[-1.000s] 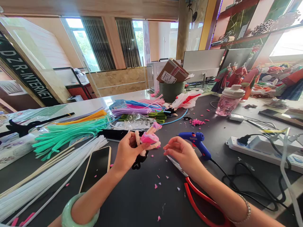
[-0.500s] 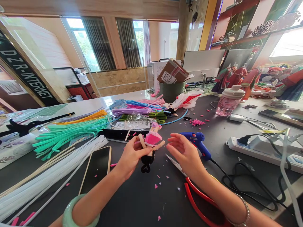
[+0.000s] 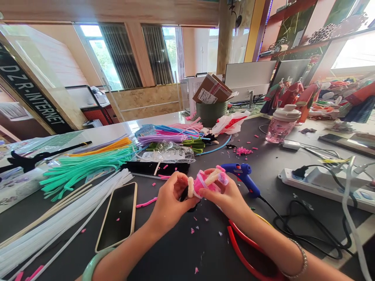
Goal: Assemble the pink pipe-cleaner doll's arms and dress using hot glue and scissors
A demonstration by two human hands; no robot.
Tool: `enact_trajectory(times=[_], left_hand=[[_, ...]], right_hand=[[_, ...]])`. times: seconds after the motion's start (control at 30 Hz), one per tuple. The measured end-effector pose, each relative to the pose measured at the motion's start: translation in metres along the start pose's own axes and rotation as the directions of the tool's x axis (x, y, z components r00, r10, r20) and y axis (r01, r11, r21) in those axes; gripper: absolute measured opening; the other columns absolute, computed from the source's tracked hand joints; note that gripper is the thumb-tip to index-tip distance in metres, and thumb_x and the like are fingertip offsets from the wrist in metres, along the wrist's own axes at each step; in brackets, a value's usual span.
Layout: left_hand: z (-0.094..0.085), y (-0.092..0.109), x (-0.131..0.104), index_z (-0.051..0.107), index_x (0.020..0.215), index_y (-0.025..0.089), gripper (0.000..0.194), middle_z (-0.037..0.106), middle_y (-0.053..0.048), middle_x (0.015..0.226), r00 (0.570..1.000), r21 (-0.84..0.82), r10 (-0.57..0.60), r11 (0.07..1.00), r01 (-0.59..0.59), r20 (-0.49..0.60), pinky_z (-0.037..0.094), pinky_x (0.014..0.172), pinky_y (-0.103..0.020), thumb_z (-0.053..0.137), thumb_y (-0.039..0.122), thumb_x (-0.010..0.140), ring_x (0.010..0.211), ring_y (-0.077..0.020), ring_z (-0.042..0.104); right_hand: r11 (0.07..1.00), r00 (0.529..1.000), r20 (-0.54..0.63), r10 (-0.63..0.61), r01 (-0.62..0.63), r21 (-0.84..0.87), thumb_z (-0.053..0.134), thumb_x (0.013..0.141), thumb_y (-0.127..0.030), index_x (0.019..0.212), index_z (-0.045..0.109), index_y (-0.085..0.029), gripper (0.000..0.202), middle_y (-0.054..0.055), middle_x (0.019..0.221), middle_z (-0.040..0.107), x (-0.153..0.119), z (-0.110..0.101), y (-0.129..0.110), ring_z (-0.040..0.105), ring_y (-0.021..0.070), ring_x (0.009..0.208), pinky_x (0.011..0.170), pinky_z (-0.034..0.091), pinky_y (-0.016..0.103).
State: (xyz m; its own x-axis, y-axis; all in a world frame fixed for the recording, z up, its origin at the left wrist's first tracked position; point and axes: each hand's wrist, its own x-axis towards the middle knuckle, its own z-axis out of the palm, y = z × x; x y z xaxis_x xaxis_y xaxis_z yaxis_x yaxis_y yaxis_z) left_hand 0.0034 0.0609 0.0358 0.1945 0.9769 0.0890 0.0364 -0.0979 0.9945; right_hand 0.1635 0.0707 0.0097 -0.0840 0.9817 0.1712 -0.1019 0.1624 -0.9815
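Note:
Between both hands I hold a small pipe-cleaner doll (image 3: 200,184) with a pink skirt, cream limbs and a black head end. My left hand (image 3: 172,197) is closed around the black end, which is mostly hidden by the fingers. My right hand (image 3: 227,193) grips the pink skirt, thumb in front and fingers behind. Under my right forearm lie red-handled scissors (image 3: 238,246), their blades covered by the hand. A blue glue gun (image 3: 244,177) rests just beyond my right hand.
Bundles of green (image 3: 88,168) and white pipe cleaners (image 3: 73,214) lie left, beside a phone (image 3: 117,216). At right are a power strip (image 3: 322,187) with black cables and a pink bottle (image 3: 283,123). A green bin (image 3: 211,113) holding a box stands behind. Pink scraps dot the table.
My right hand has moved left and closed on the doll's skirt. The doll has turned from head-down to lying sideways, and my left hand has shifted its hold to the black end.

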Motion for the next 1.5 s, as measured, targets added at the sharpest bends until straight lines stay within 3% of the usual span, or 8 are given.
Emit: enact_trajectory(times=[0.23,0.4,0.67,0.93,1.03,1.17,1.23,1.5], left_hand=[[-0.011,0.0,0.009,0.047,0.088,0.019,0.052,0.057,0.003,0.086,0.982,-0.216,-0.111,0.966,0.143,0.154,0.051,0.064,-0.024,0.084,0.014,0.051,0.073,-0.0117,0.059],[-0.015,-0.004,0.008,0.052,0.097,0.017,0.053,0.063,-0.002,0.09,0.94,-0.318,-0.174,0.91,0.267,0.292,0.052,0.07,-0.028,0.082,0.017,0.054,0.075,-0.0148,0.063],[-0.01,-0.007,-0.001,0.056,0.104,0.019,0.054,0.068,-0.004,0.086,0.892,-0.378,-0.242,0.84,0.389,0.382,0.051,0.067,-0.025,0.079,0.019,0.055,0.076,-0.0165,0.065],[0.002,-0.006,-0.005,0.055,0.106,0.019,0.057,0.068,-0.003,0.083,0.929,-0.369,-0.244,0.866,0.337,0.276,0.049,0.066,-0.024,0.083,0.027,0.056,0.076,-0.0157,0.063],[0.003,-0.006,-0.006,0.052,0.106,0.019,0.054,0.067,-0.002,0.082,0.948,-0.335,-0.249,0.892,0.303,0.197,0.048,0.064,-0.025,0.08,0.026,0.061,0.073,-0.0154,0.062],[0.004,-0.004,-0.008,0.05,0.099,0.021,0.047,0.066,0.0,0.085,0.97,-0.276,-0.229,0.93,0.244,0.085,0.047,0.066,-0.023,0.079,0.021,0.062,0.075,-0.0135,0.061],[0.005,-0.003,-0.01,0.049,0.093,0.021,0.043,0.065,0.002,0.086,0.974,-0.25,-0.219,0.942,0.226,0.055,0.046,0.068,-0.023,0.079,0.021,0.062,0.076,-0.0135,0.061],[0.007,-0.015,-0.013,0.039,0.09,0.024,0.047,0.06,0.003,0.083,0.974,-0.132,-0.211,0.966,0.221,0.088,0.047,0.069,-0.029,0.077,0.029,0.064,0.077,-0.0172,0.061]], right_hand=[[0.961,0.99,0.124,0.073,-0.103,0.256,0.077,0.056,-0.023,0.109,0.048,-0.025,0.061,0.0,0.092,0.065,-0.002,-0.001,-0.005,0.062,0.0162,0.076,0.069,0.05,0.03],[0.928,0.973,0.209,0.095,-0.163,0.335,0.076,0.056,-0.017,0.109,0.049,-0.026,0.06,-0.003,0.084,0.064,-0.003,-0.004,-0.009,0.062,0.0153,0.072,0.065,0.049,0.027],[0.883,0.949,0.308,0.069,-0.202,0.424,0.072,0.051,-0.009,0.108,0.053,-0.028,0.062,0.001,0.116,0.063,-0.002,-0.007,-0.013,0.061,0.0214,0.098,0.079,0.049,0.033],[0.873,0.941,0.315,0.125,-0.255,0.417,0.065,0.055,-0.008,0.108,0.057,-0.026,0.056,0.005,0.124,0.061,-0.002,-0.005,-0.012,0.059,0.026,0.108,0.082,0.047,0.038],[0.884,0.969,0.223,0.107,-0.195,0.425,0.064,0.055,-0.013,0.105,0.058,-0.026,0.052,0.004,0.121,0.062,0.001,-0.005,-0.008,0.06,0.0243,0.104,0.082,0.046,0.037],[0.914,0.996,0.045,0.078,-0.089,0.395,0.064,0.063,-0.02,0.097,0.061,-0.024,0.034,0.001,0.101,0.068,0.009,-0.007,-0.004,0.062,0.0172,0.085,0.079,0.044,0.032],[0.929,0.997,-0.006,0.074,-0.066,0.363,0.063,0.066,-0.022,0.095,0.062,-0.022,0.029,0.002,0.095,0.068,0.012,-0.009,-0.003,0.061,0.0186,0.088,0.08,0.043,0.032],[0.985,0.998,-0.011,0.06,-0.057,0.16,0.062,0.065,-0.024,0.089,0.071,-0.019,0.026,0.004,0.088,0.072,0.012,-0.01,-0.005,0.064,0.0198,0.084,0.08,0.047,0.033]])
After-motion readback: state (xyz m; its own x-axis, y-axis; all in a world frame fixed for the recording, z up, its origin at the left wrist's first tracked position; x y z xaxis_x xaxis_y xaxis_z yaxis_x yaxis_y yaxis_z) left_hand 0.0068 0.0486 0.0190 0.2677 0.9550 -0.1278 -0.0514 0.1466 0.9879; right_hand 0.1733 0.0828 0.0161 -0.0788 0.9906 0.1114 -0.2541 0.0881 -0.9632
